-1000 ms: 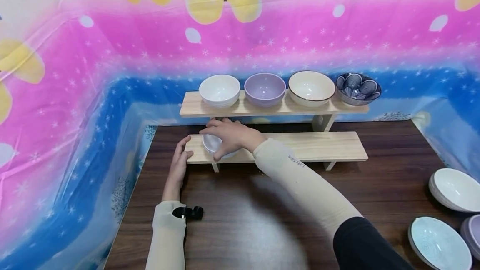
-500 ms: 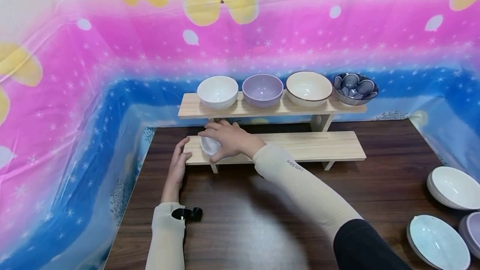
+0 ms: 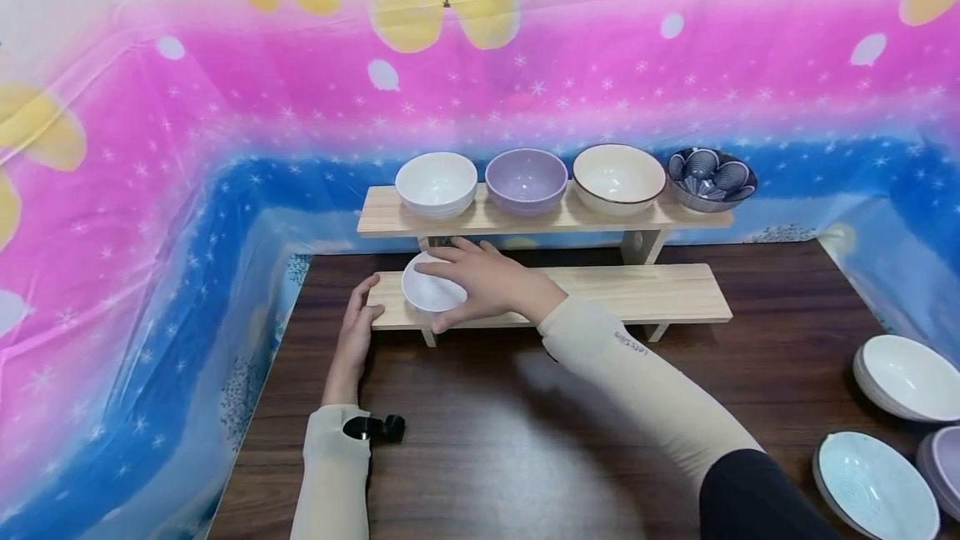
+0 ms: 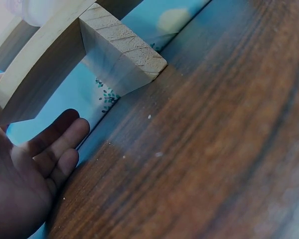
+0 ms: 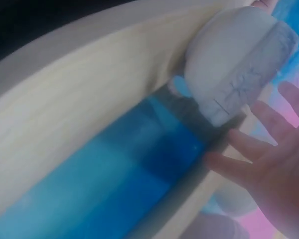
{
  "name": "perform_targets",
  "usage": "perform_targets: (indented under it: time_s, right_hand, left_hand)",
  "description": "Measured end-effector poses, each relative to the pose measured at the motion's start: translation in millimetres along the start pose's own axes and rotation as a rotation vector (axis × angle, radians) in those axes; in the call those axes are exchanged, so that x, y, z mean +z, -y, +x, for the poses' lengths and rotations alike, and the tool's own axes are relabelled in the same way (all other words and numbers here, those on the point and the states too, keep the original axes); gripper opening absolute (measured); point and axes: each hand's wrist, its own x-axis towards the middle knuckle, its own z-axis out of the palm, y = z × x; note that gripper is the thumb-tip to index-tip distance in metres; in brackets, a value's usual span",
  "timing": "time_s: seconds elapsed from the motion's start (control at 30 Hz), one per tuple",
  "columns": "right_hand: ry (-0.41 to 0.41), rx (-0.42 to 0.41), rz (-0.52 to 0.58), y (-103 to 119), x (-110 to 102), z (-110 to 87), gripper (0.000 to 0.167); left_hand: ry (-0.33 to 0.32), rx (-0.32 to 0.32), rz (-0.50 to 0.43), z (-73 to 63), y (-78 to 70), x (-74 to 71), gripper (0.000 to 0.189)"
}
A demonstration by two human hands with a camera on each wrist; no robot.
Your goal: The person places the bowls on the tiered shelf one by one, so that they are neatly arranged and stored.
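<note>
A white bowl (image 3: 429, 283) sits on the left part of the lower board of a two-tier wooden shelf (image 3: 622, 290). Over its right side my right hand (image 3: 487, 280) has its fingers spread, hiding part of the rim. The right wrist view shows those fingers (image 5: 274, 129) splayed apart from the bowl's patterned outer wall (image 5: 244, 74). At the lower board's left end my left hand (image 3: 358, 323) holds the edge, thumb on top. The left wrist view shows the board's end (image 4: 20, 94) in that hand (image 4: 25, 184), its other fingers loosely extended below.
On the upper board stand a white bowl (image 3: 437, 186), a purple bowl (image 3: 527, 182), a cream bowl with a dark rim (image 3: 618, 179) and a dark bowl of patterned spoons (image 3: 711, 180). More bowls, white (image 3: 909, 377), pale blue (image 3: 876, 486) and purple (image 3: 942, 469), occupy the table's right side.
My right hand has shifted right, off most of the white bowl on the lower board, so more of the bowl shows. The left hand stays on the board's end.
</note>
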Motion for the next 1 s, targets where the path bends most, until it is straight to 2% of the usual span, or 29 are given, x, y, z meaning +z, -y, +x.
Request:
perform_targets:
  time_s: [0.23, 0.5, 0.83, 1.0]
  right_hand:
    - [0.016, 0.036, -0.004, -8, -6, -26.0, 0.094]
    - [-0.066, 0.037, -0.002, -40, -14, -73.1, 0.096]
    - [-0.077, 0.131, 0.027, -75, -18, -130.6, 0.099]
    - [-0.108, 0.163, 0.026, -89, -20, -155.8, 0.101]
  left_hand:
    - [-0.010, 0.010, 0.006, -0.3, 0.2, -0.6, 0.060]
    - [-0.011, 0.011, 0.006, -1.3, -1.2, -2.5, 0.061]
    - [-0.002, 0.016, 0.021, 0.7, 1.1, -2.5, 0.061]
    - [-0.006, 0.019, 0.021, 0.0, 1.6, -2.4, 0.061]
